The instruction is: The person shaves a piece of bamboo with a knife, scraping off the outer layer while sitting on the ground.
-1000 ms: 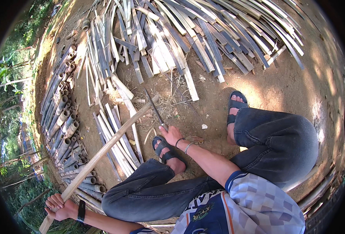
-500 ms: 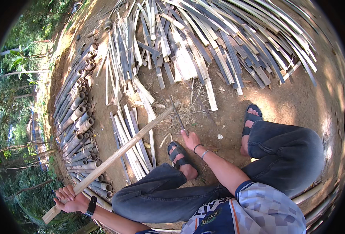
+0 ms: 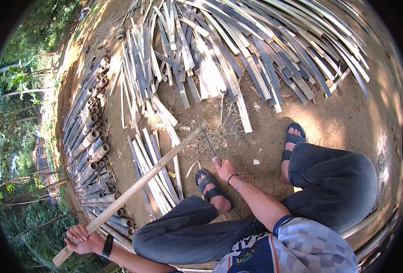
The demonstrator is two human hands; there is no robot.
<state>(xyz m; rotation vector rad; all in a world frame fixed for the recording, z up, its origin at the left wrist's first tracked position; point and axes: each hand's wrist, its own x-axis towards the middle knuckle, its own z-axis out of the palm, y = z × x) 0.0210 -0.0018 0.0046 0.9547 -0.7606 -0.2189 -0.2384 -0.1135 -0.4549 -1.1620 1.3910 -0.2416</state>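
Observation:
My left hand (image 3: 84, 239) is closed round the lower end of a long, pale bamboo strip (image 3: 140, 182), which slants up and to the right across my left leg. In my right hand (image 3: 225, 169) is the handle of a knife (image 3: 207, 137) with a narrow dark blade pointing up and slightly left. The blade meets or overlaps the strip near its far end; whether it cuts into it I cannot tell. Bits of shavings (image 3: 222, 129) lie on the ground around that end. Under the held strip are several split strips (image 3: 153, 159) lying side by side.
A wide pile of split bamboo strips (image 3: 265, 54) spreads over the dirt ahead. On the left, round bamboo poles (image 3: 90, 132) are stacked with their cut ends toward me. My sandalled feet (image 3: 209, 184) stand apart on brown soil. Trees and brush (image 3: 24, 150) border the far left.
The strip's near end and my left hand have shifted slightly down and right. The strip's far end and the knife have moved slightly down and left in the view. Both grips stay the same.

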